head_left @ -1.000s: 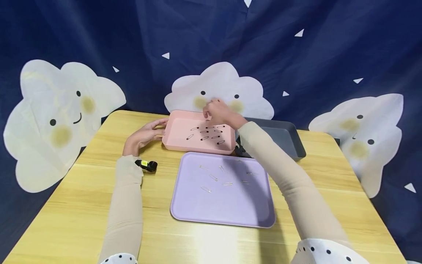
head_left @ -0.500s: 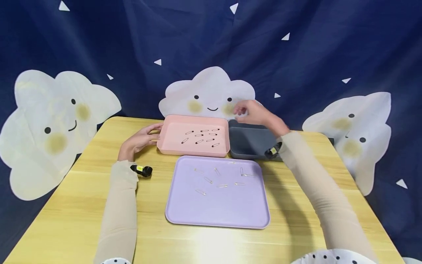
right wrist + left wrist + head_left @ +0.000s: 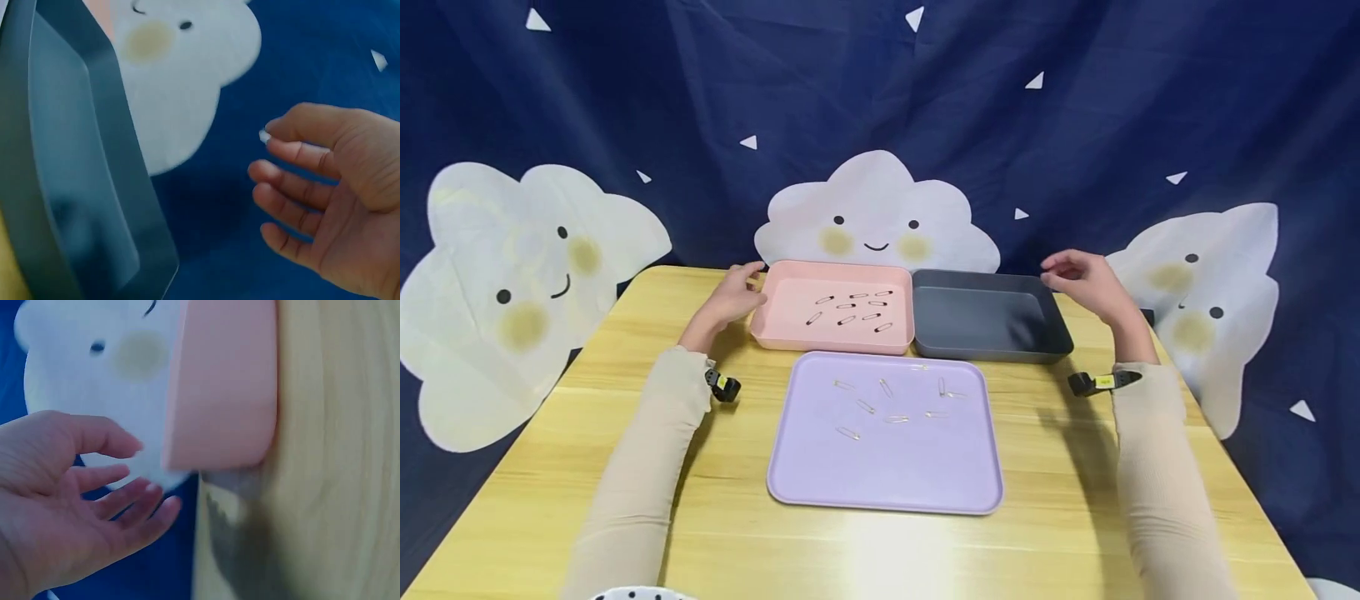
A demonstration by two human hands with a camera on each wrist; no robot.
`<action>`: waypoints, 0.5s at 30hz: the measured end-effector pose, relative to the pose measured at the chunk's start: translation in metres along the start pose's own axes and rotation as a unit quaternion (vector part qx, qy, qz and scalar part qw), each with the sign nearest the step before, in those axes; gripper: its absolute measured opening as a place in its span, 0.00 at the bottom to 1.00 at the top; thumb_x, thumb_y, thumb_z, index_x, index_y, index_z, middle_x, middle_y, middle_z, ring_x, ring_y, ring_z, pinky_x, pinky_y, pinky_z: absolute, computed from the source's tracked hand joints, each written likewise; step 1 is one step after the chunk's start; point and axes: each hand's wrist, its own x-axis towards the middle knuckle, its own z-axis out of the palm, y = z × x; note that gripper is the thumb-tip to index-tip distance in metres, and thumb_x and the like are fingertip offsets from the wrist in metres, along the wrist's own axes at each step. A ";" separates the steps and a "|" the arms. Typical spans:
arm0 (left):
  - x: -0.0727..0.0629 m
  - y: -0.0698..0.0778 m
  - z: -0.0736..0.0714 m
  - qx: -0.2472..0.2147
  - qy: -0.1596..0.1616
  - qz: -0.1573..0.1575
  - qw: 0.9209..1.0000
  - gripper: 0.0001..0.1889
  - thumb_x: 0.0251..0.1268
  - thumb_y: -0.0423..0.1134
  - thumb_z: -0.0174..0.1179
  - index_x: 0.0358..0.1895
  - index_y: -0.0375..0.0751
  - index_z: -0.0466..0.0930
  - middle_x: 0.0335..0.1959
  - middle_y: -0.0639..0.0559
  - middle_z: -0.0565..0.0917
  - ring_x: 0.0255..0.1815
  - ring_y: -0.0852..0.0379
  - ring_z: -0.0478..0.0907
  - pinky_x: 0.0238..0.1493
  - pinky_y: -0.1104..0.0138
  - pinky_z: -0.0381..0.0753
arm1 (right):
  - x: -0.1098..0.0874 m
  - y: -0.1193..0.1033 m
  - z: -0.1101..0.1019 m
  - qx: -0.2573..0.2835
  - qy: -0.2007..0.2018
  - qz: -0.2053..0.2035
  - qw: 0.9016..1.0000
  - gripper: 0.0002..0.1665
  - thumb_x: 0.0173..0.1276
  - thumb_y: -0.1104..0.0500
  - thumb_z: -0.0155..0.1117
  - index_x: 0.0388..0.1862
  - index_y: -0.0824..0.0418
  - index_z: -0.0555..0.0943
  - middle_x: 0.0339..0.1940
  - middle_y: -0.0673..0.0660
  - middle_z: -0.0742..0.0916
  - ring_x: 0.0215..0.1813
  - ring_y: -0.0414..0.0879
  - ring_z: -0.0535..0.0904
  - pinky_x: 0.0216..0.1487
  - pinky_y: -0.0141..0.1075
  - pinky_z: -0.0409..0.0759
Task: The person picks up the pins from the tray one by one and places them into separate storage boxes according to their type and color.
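Note:
My left hand (image 3: pixel 732 297) is beside the left wall of the pink tray (image 3: pixel 790 312), fingers relaxed and holding nothing; the left wrist view shows a small gap between fingertips and tray. Several black safety pins (image 3: pixel 847 320) lie spread in that tray. At the right, my right hand (image 3: pixel 1086 282) hovers near the back right corner of the dark grey tray (image 3: pixel 970 312), apart from it. Its fingers are loosely bent, with nothing seen between them in the right wrist view. Several gold safety pins (image 3: pixel 866 407) lie scattered on the purple tray (image 3: pixel 880 475), mostly in its back half.
The pink and grey trays stand side by side at the back of the wooden table (image 3: pixel 730 467), with the purple tray just in front. Behind the table hangs a blue curtain (image 3: pixel 820 75) with white clouds. Each wrist wears a small black camera (image 3: pixel 724 386).
My right hand has moved right, from above the pink tray across the grey tray to beyond its right side. My left hand stays by the pink tray, its wrist turned slightly.

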 end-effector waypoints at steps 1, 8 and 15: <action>0.000 0.008 0.002 0.019 0.017 0.018 1.000 0.35 0.67 0.26 0.51 0.77 0.24 0.53 0.69 0.23 0.62 0.68 0.30 0.67 0.67 0.47 0.71 | -0.004 0.006 -0.002 0.001 -0.003 0.012 1.000 0.19 0.71 0.60 0.66 0.55 0.70 0.80 0.37 0.44 0.86 0.35 0.29 0.78 0.39 0.21 0.74; -0.006 0.073 0.032 0.108 0.062 0.147 0.981 0.31 0.64 0.29 0.57 0.72 0.28 0.67 0.62 0.28 0.76 0.63 0.32 0.73 0.67 0.43 0.70 | -0.025 0.049 -0.001 0.038 -0.019 0.067 0.997 0.21 0.75 0.61 0.59 0.59 0.76 0.75 0.37 0.41 0.85 0.37 0.28 0.77 0.37 0.28 0.80; -0.022 0.123 0.083 0.187 -0.017 0.214 0.959 0.27 0.68 0.38 0.60 0.70 0.42 0.73 0.65 0.44 0.79 0.68 0.45 0.73 0.67 0.49 0.75 | -0.034 0.074 0.005 0.100 -0.038 0.130 0.986 0.26 0.77 0.61 0.57 0.64 0.81 0.70 0.32 0.34 0.83 0.35 0.30 0.79 0.38 0.29 0.82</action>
